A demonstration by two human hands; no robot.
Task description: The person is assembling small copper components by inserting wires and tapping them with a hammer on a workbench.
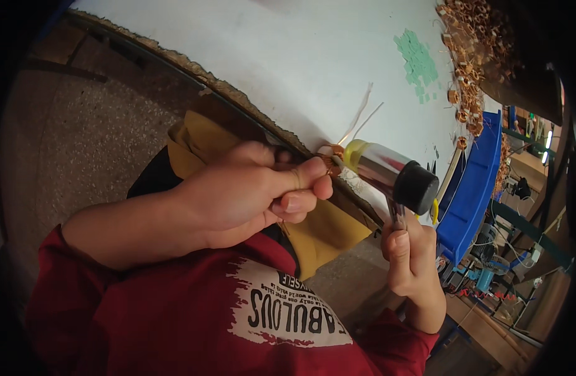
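My left hand (272, 185) pinches a small copper-wire coil (330, 160) between thumb and fingers at the table's near edge. Two thin wire leads (361, 114) rise from the coil over the white tabletop. My right hand (410, 254) is wrapped round the handle of a mallet (388, 172). Its metal head has a yellowish face at one end and a black one at the other. The yellowish face is right at the coil; whether they touch, I cannot tell.
The white tabletop (269, 56) has a worn, ragged edge. Pale green small pieces (417, 62) lie scattered toward the far right, beside a heap of copper coils (472, 47). A blue tray (472, 188) stands at the right, with a small fan (488, 269) beyond it.
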